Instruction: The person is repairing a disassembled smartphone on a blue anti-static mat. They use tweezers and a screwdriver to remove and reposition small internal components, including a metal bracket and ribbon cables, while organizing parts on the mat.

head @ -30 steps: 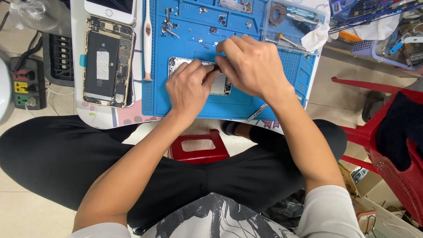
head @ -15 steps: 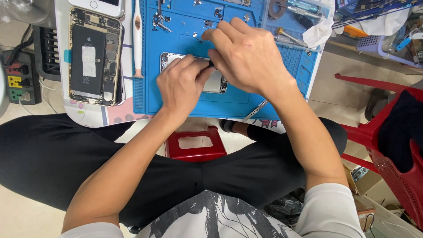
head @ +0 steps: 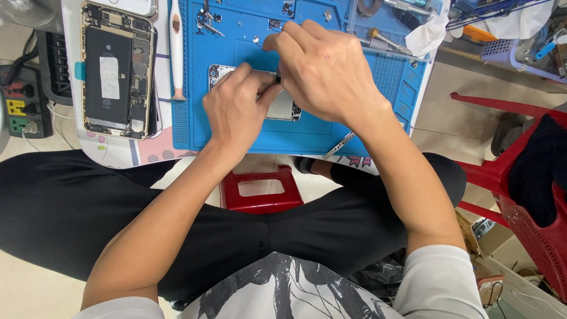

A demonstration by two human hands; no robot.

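A silver phone housing (head: pixel 284 107) lies on a blue repair mat (head: pixel 248 35), mostly covered by both hands. My left hand (head: pixel 236 109) rests on its left half and presses it down, fingertips pinched near its top edge. My right hand (head: pixel 328 74) hovers over the housing's right half with its fingers curled around a small dark tool tip (head: pixel 276 78) that meets the left fingertips. What lies under the palms is hidden.
An opened phone (head: pixel 115 71) with its battery showing lies left of the mat, beside a white-handled tool (head: pixel 176 50). Loose screws and small parts sit on the mat's top. A power strip (head: pixel 20 106) is far left, a red stool (head: pixel 260 189) below, red chairs at right.
The view has shifted so the mat and hands sit a little lower and further left in frame. Both hands stay on the housing, fingers still pinched together at its top edge.
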